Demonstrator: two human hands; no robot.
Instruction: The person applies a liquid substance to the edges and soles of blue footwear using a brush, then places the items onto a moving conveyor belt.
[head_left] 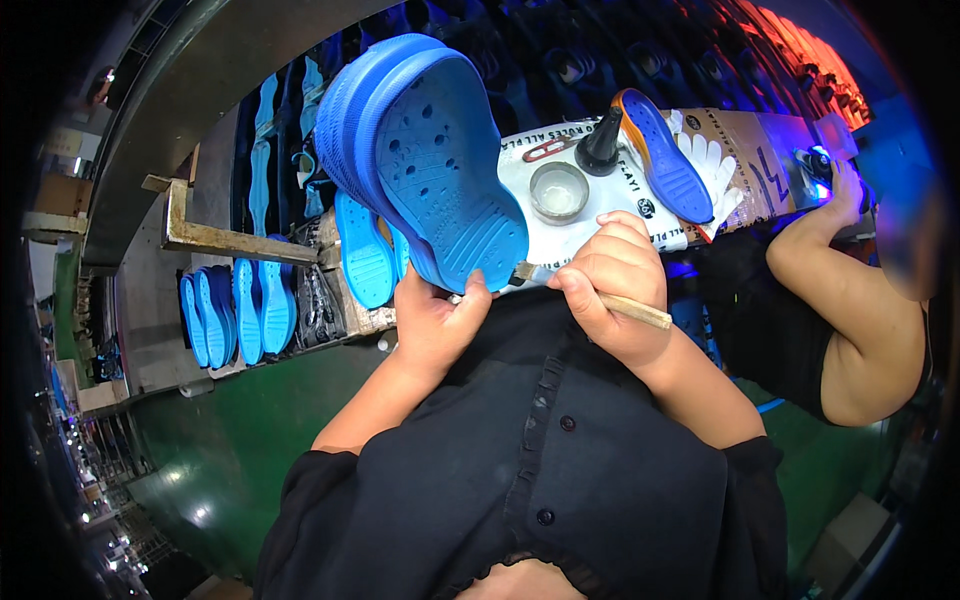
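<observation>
My left hand (435,325) grips the heel end of a stack of large blue shoe soles (450,150), thumb on the upper face. The soles are tilted up, showing holes and ridges inside. In my right hand (622,285) is a flat brush (637,311) with a wooden handle. Its tip is at the right edge of the top sole's heel; whether it touches I cannot tell. Just beyond that hand, a small glass bowl (560,192) of cloudy, clear-looking liquid sits on white printed paper (545,235). A black cone-shaped bottle (598,152) stands behind the bowl.
Beside the bottle lie a red-handled tool (550,148), a blue sole with an orange edge (665,160) and white gloves (712,165). Several blue soles (262,305) rest at the left, near a metal bar (235,243). Another person's arm (850,270) reaches in at the right.
</observation>
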